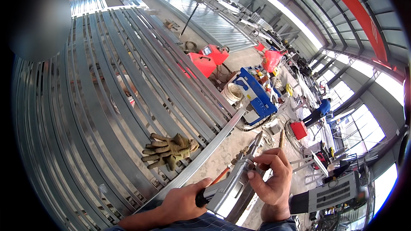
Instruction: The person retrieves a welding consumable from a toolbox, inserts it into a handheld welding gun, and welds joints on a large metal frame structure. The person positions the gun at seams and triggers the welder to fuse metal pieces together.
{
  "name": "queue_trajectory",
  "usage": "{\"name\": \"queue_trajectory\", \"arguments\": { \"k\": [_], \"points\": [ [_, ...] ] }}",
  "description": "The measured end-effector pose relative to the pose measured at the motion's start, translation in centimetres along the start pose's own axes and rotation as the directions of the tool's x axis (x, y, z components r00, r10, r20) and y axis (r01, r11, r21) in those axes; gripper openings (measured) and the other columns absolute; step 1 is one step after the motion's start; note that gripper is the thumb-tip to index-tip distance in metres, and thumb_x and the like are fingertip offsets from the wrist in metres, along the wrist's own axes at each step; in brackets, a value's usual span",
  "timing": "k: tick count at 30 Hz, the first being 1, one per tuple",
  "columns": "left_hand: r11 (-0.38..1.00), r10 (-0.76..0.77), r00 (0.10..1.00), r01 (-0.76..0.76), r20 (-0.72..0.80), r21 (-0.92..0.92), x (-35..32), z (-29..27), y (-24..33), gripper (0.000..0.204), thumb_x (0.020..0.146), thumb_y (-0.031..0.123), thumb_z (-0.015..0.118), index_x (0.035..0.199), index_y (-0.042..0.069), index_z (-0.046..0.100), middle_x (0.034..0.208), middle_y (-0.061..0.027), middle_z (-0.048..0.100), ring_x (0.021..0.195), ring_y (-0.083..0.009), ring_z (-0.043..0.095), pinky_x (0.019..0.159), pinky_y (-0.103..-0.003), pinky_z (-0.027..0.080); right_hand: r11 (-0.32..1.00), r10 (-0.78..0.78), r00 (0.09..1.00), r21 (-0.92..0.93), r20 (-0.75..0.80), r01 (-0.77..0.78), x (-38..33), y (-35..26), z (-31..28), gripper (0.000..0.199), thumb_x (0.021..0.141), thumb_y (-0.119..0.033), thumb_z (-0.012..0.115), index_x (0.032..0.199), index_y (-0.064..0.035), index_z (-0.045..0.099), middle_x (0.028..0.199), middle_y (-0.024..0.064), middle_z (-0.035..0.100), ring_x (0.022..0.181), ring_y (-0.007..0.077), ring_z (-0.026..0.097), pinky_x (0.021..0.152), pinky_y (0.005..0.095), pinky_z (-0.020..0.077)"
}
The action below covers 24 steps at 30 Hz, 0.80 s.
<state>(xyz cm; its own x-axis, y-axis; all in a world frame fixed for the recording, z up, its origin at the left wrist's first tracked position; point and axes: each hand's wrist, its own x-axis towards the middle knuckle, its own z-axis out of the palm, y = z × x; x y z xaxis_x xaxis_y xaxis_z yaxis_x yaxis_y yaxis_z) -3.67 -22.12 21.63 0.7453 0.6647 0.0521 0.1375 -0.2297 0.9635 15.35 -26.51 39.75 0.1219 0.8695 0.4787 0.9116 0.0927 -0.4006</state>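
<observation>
A wide rack of long grey steel strips fills the left and middle of the view, inside a big metal-roofed workshop with tall windows along the right. A pair of olive work gloves lies on the strips near the rack's lower right edge. Just right of that edge, low in the view, the left hand is closed around the black grip of a silver hand-held torch tool, while the right hand pinches the tool's narrow front part with its fingertips; the two hands sit close together on the same tool. Beyond the rack's right edge, on the concrete floor, stand two red boxy machines and a blue machine. Farther right, a small red box sits near a person in blue.
</observation>
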Motion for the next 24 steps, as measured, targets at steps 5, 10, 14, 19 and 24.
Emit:
{"name": "queue_trajectory", "arguments": {
  "k": [5, 10, 14, 19, 24],
  "points": [
    [0.999, 0.008, 1.000, -0.008, -0.007, 0.038, 0.1, 0.1, 0.2, 0.073, 0.082, 0.031, 0.075, 0.150, 0.022, 0.051, 0.095, -0.0102, 0.072, 0.086, -0.0331, 0.072, 0.073, -0.043, 0.057, 0.997, 0.079, 0.996, -0.002, 0.032, -0.079, -0.8, 0.8, 0.4, 0.021, 0.076, -0.004, 0.078, 0.096, -0.0010, 0.075, 0.087, 0.0101, 0.066, 0.072, 0.0192, 0.066, 0.065, 0.0304, 0.0543],
    [0.999, 0.011, 1.000, -0.012, 0.009, 0.051, 0.3, -0.1, 0.3, 0.070, 0.082, 0.032, 0.075, 0.148, 0.021, 0.052, 0.096, -0.0099, 0.072, 0.085, -0.0325, 0.072, 0.072, -0.043, 0.057, 0.998, 0.041, 0.999, 0.042, 0.013, -0.041, 0.0, 0.3, 0.4, 0.018, 0.076, -0.004, 0.080, 0.092, -0.0014, 0.074, 0.087, 0.0101, 0.065, 0.072, 0.0190, 0.067, 0.064, 0.0303, 0.0539],
    [0.998, 0.044, 0.999, -0.044, 0.000, 0.038, 0.3, -0.1, 0.4, 0.069, 0.083, 0.032, 0.074, 0.147, 0.018, 0.053, 0.098, -0.0091, 0.073, 0.086, -0.0317, 0.072, 0.070, -0.043, 0.058, 0.995, 0.045, 0.999, -0.086, -0.010, -0.046, -0.1, 0.1, 0.3, 0.019, 0.076, -0.002, 0.079, 0.095, -0.0009, 0.074, 0.089, 0.0105, 0.065, 0.072, 0.0193, 0.066, 0.064, 0.0297, 0.0540],
    [0.997, 0.067, 0.998, -0.066, -0.015, 0.041, 0.3, -0.2, 0.6, 0.069, 0.083, 0.033, 0.075, 0.146, 0.016, 0.053, 0.099, -0.0086, 0.073, 0.086, -0.0311, 0.072, 0.069, -0.043, 0.057, 0.999, 0.045, 0.998, 0.026, 0.032, -0.046, -0.7, 1.2, 0.5, 0.019, 0.076, 0.000, 0.077, 0.096, -0.0008, 0.075, 0.088, 0.0106, 0.065, 0.072, 0.0211, 0.065, 0.064, 0.0305, 0.0533],
    [0.999, 0.018, 0.999, -0.019, 0.037, 0.034, 0.3, -0.5, 0.9, 0.070, 0.083, 0.032, 0.075, 0.148, 0.016, 0.052, 0.101, -0.0090, 0.073, 0.088, -0.0308, 0.072, 0.071, -0.042, 0.057, 0.998, -0.053, 0.995, 0.023, 0.090, 0.052, -0.4, 1.7, 0.0, 0.021, 0.077, 0.002, 0.075, 0.098, -0.0008, 0.075, 0.089, 0.0108, 0.066, 0.075, 0.0229, 0.067, 0.067, 0.0323, 0.0543]
  ]
}}
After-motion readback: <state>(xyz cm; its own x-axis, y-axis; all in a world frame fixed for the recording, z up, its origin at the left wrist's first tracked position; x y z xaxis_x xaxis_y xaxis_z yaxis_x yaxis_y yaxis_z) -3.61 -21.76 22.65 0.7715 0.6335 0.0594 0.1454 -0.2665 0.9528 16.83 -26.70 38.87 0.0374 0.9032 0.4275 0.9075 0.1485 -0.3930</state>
